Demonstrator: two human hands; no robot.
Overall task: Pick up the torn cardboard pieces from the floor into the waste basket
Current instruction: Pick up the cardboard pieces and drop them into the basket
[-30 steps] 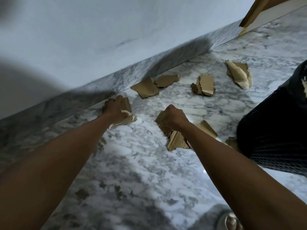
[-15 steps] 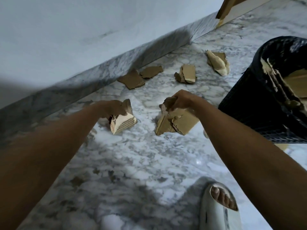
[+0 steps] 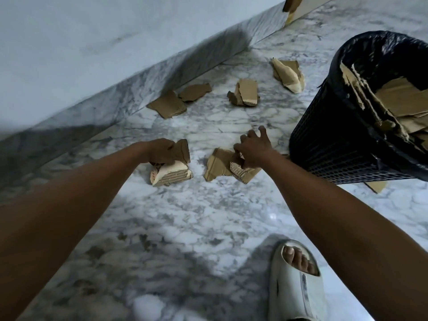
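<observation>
Spreading since the earlier frame, right hand (image 3: 253, 150) fingers pinch corrugated cardboard pieces (image 3: 228, 166); left hand (image 3: 162, 151) grasps a layered stack (image 3: 172, 173).

Dim, cool, bluish light fills the scene, with the brightest patch on the white-and-grey marble floor (image 3: 231, 205), where a small specular glint shows near the right forearm. Soft dark shadows lie along the grey marble skirting board (image 3: 129, 89) and pool at the bottom beside the pale rubber slide sandal (image 3: 291, 295). Wide-angle distortion bends the skirting line and stretches both forearms toward the corners, and the overall picture is slightly soft.
</observation>
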